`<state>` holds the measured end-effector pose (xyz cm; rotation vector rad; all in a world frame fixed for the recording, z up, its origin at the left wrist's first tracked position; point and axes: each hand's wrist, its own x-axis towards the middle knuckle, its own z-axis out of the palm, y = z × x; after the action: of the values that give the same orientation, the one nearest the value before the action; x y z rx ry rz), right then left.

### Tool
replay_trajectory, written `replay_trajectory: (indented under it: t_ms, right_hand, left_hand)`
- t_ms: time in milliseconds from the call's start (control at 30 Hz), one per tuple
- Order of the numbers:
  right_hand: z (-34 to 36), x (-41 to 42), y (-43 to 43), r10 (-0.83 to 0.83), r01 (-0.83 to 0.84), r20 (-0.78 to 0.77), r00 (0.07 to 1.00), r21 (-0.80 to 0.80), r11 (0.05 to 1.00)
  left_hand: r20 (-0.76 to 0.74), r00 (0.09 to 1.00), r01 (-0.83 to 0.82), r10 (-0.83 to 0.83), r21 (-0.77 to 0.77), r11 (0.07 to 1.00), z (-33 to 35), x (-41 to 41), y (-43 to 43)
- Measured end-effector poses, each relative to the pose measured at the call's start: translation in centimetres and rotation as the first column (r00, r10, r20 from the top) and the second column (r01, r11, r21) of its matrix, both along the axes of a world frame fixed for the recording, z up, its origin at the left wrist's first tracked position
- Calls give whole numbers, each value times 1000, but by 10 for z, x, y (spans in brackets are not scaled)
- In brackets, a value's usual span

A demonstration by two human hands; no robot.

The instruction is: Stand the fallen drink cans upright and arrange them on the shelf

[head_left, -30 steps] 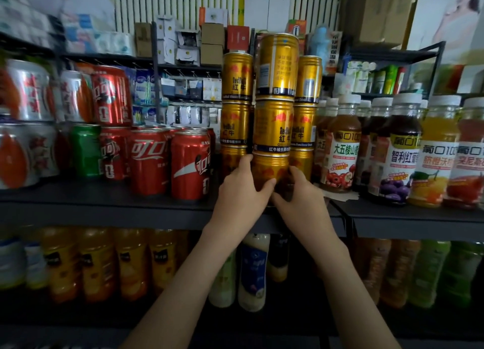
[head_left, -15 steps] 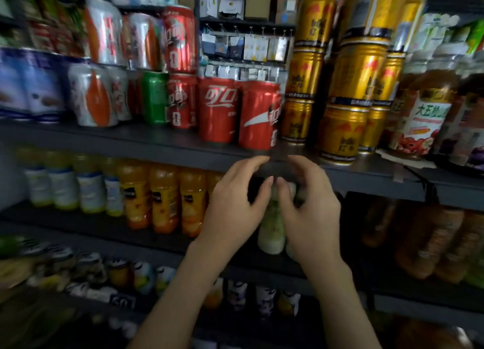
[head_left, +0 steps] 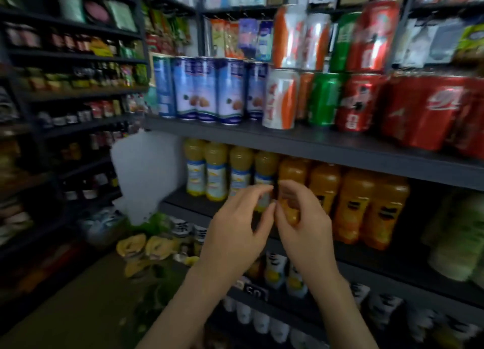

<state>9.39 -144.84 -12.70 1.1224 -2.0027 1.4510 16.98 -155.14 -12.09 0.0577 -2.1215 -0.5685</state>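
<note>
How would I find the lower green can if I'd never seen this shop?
Find the dark shelf board above the orange juice bottles, with blue-and-white cans left and red cans right. The green can stands on the board between them, the only green one in that bottom row, unlike the upper green can, stacked higher.

Orange plastic juice bottles stand with paler yellow blue-labelled bottles at their nine o'clock. Blurred yellow packets lie at seven o'clock; small dark jars fill the nine-o'clock black metal rack.
</note>
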Motion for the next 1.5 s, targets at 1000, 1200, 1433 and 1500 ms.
replay_trajectory:
  t_ms: [1000, 1200, 1433, 1500]
  right_hand:
    - [206, -84, -171, -292, 390, -370, 882, 224, 893]
    - [236, -96, -174, -339, 496, -386, 858, 452, 741]
    - [254, -104, -177, -267, 355, -236, 934, 668, 654]
    - [257, -107, -177, -251, 325, -211, 945, 703, 632]
  left_hand:
    - [-82, 982, 117, -172, -456, 882, 190, -54, -323]
    - [90, 977, 211, -191, -442, 872, 214, -90, -341]
    - [276, 954, 256, -116, -554, 792, 229, -119, -343]
    - [325, 941, 270, -92, -562, 782, 235, -120, -341]
